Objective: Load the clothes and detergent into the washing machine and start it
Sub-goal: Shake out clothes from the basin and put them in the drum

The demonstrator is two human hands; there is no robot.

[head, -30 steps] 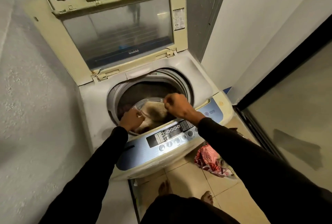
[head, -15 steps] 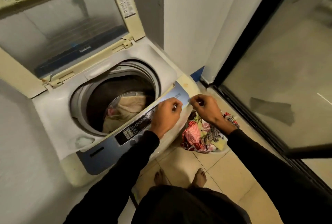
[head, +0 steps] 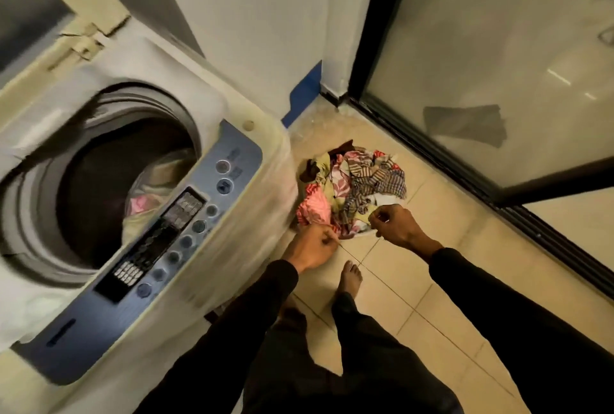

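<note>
The washing machine (head: 139, 214) stands left, some laundry (head: 149, 201) in its drum; the clothes pile (head: 352, 191) lies on the floor (head: 448, 267) just right of it, beside the glass door (head: 498, 64).

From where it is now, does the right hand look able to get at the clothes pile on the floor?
Probably yes. The right hand hangs at the near edge of the clothes pile on the floor tiles, with nothing between them. The washing machine stands off to the left.

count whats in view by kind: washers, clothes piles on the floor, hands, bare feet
washing machine: 1
clothes pile on the floor: 1
hands: 2, left hand, right hand
bare foot: 1 clearly seen
total: 5
</note>
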